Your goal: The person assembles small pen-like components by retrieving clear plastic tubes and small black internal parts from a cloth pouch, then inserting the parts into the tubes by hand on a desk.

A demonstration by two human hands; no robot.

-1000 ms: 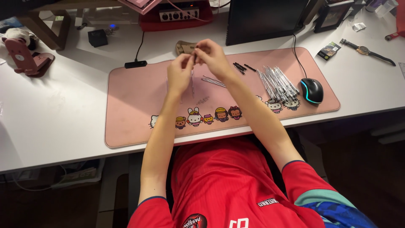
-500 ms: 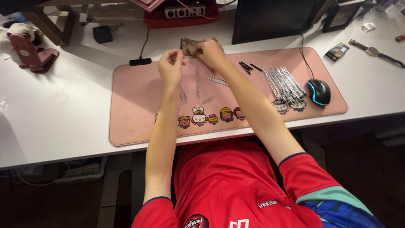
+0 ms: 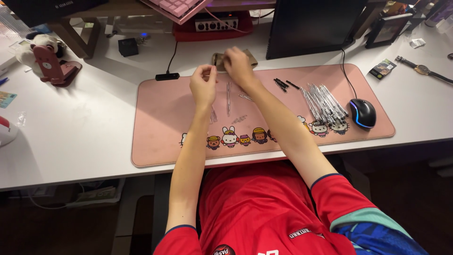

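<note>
1. The left hand (image 3: 203, 85) is raised over the pink desk mat (image 3: 160, 123), fingers curled and pinched together; whatever tiny part sits between the fingertips is too small to tell. A loose pinch could let it drop and roll out of sight among the parts below.
2. The right hand (image 3: 238, 63) reaches just beyond the left one, fingers bent down onto a small brown pouch (image 3: 250, 57) at the mat's far edge. Whether it grips the pouch or only touches it cannot be told. A hasty pull could tip the contents out.
3. A clear pen barrel (image 3: 228, 97) and small springs (image 3: 239, 119) lie just below the left hand, under both forearms. A dropped wrist could scatter them.
4. The bundle of clear pens (image 3: 323, 101) and the black caps (image 3: 281, 85) lie right of the right forearm; an elbow sweep could push them toward the mouse (image 3: 362, 113).
</note>
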